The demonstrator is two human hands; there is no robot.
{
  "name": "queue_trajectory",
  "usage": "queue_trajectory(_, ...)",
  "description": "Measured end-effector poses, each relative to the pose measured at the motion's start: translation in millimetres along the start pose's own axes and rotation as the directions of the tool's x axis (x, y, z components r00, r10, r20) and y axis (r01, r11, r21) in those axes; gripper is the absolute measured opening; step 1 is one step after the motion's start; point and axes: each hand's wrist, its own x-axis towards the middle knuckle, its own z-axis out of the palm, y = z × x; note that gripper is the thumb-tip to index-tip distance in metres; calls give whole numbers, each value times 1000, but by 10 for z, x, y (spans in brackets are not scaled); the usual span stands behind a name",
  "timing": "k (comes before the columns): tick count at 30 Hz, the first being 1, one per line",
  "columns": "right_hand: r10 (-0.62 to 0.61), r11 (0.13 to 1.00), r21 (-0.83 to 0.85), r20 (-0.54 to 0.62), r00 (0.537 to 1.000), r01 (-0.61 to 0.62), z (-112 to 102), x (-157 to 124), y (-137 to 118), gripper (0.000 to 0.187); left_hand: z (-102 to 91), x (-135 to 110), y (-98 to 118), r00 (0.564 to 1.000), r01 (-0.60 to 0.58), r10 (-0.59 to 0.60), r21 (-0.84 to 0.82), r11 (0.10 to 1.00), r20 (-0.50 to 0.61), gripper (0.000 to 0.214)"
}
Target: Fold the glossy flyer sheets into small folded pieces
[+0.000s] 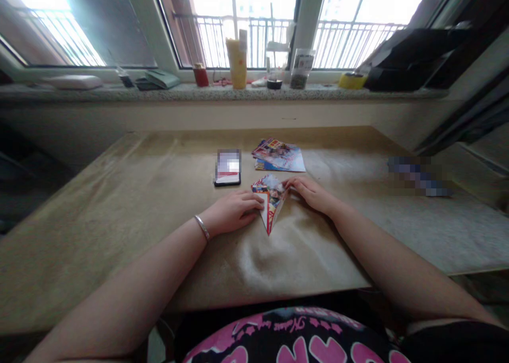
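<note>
Clock face centred on the folded paper (272,194), 12 toward the window (244,7). The paper lies on the table (139,230) between both hands, a printed sheet creased into a kite-like shape; its sharp point faces 6 o'clock, and a white flap with a red border shows on its 9 o'clock side.

Left hand (235,210): at 9 o'clock, palm down, fingers slightly bent, fingertips laid on the white flap. Thumb position unclear; cannot tell whether the paper is gripped or only pressed. A silvery bracelet (202,228) circles the wrist.

Right hand (312,192): between 2 and 3 o'clock, fingers curled, fingertips touching the paper's upper edge at 2. Cannot tell whether thumb and fingers pinch it.

Surroundings: phone (228,180), screen lit and pixelated, at 10 o'clock, near the left hand. Fanned pile of printed sheets (284,160) just past the paper, between 12 and 1. Pixelated object (419,177) well apart, near 3.

Sill (178,92) beyond: red jar (201,75) at 11, tall yellow cup (237,66) between 11 and 12, yellow ring-shaped item (352,80) at 1
</note>
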Motion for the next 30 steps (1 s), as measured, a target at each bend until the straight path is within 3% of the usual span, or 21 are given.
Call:
queue_trajectory(3, -10, 1000, -14, 32, 999, 10, -24, -9, 12, 48, 5, 2, -1, 1000, 1, -1, -1, 1000, 2, 26)
queue_trajectory(8, -80, 990, -111, 86, 993, 89, -76, -15, -52, 26, 4, 7, 11, 1000, 16, -16, 8, 1000, 12, 27)
queue_trajectory(13, -154, 963, -205, 116, 981, 175, -75, -39, -88, 17, 0, 7, 22, 1000, 18, -19, 28, 999, 19, 29)
queue_trajectory(20, -138, 878, -423, 222, 965, 223, -27, -67, -169, 40, 1, 18, 34, 999, 25, -22, 84, 996, -28, 30)
queue_trajectory(24, -114, 852, -456, 317, 942, 257, 3, -63, -203, 55, -4, 25, 41, 998, 25, -19, 95, 995, -63, 31)
queue_trajectory(30, -75, 866, -444, 344, 936, 233, 39, -55, -223, 66, 36, 0, 15, 994, 98, -86, 177, 979, -74, 35)
